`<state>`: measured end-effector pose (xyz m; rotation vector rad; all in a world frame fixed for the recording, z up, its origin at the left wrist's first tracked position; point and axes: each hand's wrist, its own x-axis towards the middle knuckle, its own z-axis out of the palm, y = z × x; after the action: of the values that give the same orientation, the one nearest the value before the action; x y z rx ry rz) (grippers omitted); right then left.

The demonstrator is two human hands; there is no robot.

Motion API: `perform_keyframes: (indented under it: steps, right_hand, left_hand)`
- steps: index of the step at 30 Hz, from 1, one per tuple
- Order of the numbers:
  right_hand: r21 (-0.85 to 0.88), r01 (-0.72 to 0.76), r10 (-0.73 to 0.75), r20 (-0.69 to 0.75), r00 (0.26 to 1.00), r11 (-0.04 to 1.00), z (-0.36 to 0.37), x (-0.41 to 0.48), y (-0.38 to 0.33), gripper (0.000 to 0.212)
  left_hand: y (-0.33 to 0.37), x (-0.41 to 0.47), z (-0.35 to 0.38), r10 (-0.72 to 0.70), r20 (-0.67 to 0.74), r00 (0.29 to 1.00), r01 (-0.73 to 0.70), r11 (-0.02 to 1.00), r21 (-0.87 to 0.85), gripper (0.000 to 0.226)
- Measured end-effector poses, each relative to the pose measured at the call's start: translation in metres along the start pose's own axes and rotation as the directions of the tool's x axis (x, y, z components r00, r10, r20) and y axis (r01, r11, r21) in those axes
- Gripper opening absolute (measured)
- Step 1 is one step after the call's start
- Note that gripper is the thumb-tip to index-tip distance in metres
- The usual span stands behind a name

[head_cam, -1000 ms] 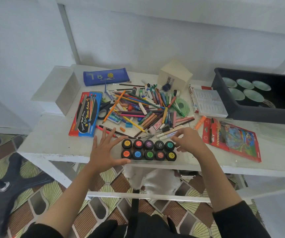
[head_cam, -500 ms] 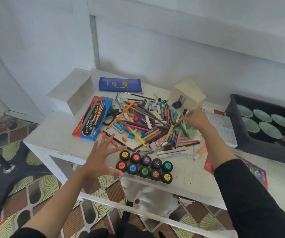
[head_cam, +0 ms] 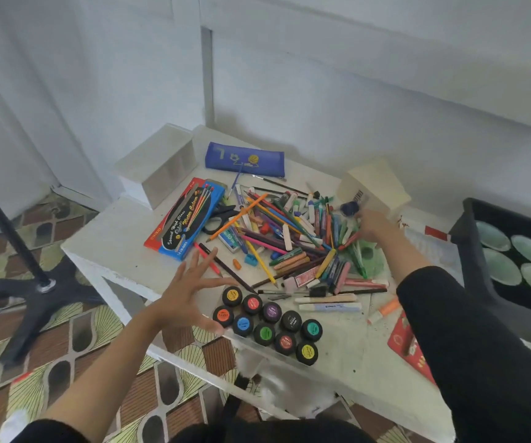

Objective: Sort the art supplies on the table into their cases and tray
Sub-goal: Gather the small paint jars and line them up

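Right grip [head_cam: 371, 224] farther back, at pile [head_cam: 289, 241]

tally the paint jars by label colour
yellow jars: 2
red jars: 2
orange jar: 1
purple jar: 1
black jar: 1
teal jar: 1
blue jar: 1
green jar: 1
total: 10

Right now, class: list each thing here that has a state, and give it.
Left hand, open, fingers spread.
Right hand, on the pile; grip unclear.
Paint pots, all capped.
Pouch, flat, looks closed.
Pencil box, flat, looks closed.
Pile, unsorted.
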<state>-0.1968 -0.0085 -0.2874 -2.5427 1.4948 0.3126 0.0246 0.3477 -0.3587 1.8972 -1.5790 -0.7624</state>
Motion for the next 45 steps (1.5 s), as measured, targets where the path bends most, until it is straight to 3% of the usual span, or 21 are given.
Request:
perform_keyframes:
  steps: [6,10,17,23,27,34,41,45]
  right_hand:
    - [0.17,-0.011,0.034,-0.133,0.991,0.985,0.015,0.004,0.012,0.016]
    - [0.347,-0.02,0.122,-0.276,0.953,0.938,0.025,-0.007,0.021,0.02]
    - [0.539,0.191,0.14,-0.513,0.847,0.82,0.027,-0.086,0.006,0.019]
    - [0.781,0.168,0.267,-0.395,0.879,0.601,0.046,-0.19,-0.016,0.027]
    - [0.823,0.158,0.281,-0.357,0.891,0.545,0.063,-0.231,-0.02,0.035]
    - [0.755,0.073,0.169,-0.239,0.956,0.651,0.073,-0.273,-0.035,0.035]
    - [0.61,-0.05,0.165,-0.134,0.977,0.791,0.08,-0.278,-0.05,0.033]
    - [0.597,-0.106,0.162,-0.041,0.986,0.795,0.083,-0.276,-0.053,0.03]
  left_hand:
    - [-0.001,0.0,0.001,0.0,-0.007,1.0,0.0,1.0,-0.008,0.078]
    - [-0.001,0.0,0.001,-0.003,0.006,1.0,0.003,1.0,0.009,0.079]
    - [0.001,0.0,-0.001,-0.007,0.029,1.0,0.006,1.0,0.022,0.084]
    - [-0.001,0.0,0.001,0.026,0.018,1.0,-0.026,0.999,0.024,0.083]
    - [0.001,0.0,-0.001,0.037,0.032,0.999,-0.039,0.995,0.087,0.093]
    - [0.002,0.0,-0.003,0.041,0.082,0.996,-0.056,0.982,0.18,0.119]
    - [0.003,0.001,-0.004,0.032,0.104,0.994,-0.054,0.975,0.216,0.113]
    - [0.004,0.0,-0.004,0.03,0.099,0.995,-0.051,0.975,0.215,0.113]
